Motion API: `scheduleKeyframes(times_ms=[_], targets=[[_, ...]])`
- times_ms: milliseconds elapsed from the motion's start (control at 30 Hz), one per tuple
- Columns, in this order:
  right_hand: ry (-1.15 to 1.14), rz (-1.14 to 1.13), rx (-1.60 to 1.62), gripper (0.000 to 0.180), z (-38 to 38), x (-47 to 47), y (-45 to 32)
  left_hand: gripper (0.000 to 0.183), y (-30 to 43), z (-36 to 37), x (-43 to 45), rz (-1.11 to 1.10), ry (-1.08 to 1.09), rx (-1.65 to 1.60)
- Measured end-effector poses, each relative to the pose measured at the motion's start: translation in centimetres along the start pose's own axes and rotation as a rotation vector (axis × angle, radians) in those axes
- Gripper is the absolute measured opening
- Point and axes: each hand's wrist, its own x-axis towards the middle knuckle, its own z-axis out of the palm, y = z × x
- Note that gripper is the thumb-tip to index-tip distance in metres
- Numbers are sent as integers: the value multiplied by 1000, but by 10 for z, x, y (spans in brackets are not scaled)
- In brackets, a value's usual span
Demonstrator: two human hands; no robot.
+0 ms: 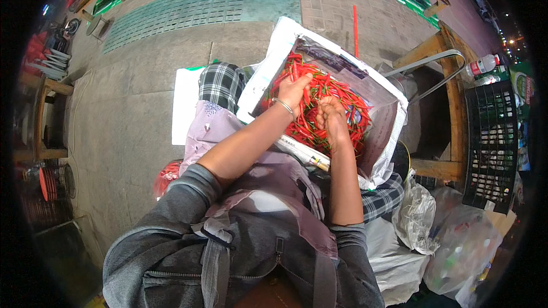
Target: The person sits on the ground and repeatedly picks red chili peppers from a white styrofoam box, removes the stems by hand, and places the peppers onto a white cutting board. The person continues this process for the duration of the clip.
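Many red chili peppers (306, 130) with green stems lie in an open white woven bag (385, 154) with a rolled rim, which rests on my lap. My left hand (294, 89), with a metal bangle at the wrist, is closed around some red chilies over the left part of the pile. Close to its right, my right hand (332, 116) is over the pile with fingers curled and fingertips together; whether it pinches a stem cannot be told. The hands are apart. A patterned apron (212, 126) covers part of my plaid trousers.
A wooden frame (456, 124) and a black plastic crate (490, 145) stand at the right, with plastic bottles (481, 66) beside them. Below are clear bags (460, 248). A red plastic bag (167, 175) lies left of my lap. Green grating (184, 13) covers part of the pavement ahead.
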Motion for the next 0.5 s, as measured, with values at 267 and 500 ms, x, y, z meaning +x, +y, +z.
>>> scheduleKeyframes(times_ms=[267, 500], targets=[[-6, -161, -361, 21, 13, 0, 5, 7, -10, 6, -4, 184, -78, 262], [-106, 31, -126, 12, 8, -8, -11, 9, 5, 2, -1, 105, 180, 183]])
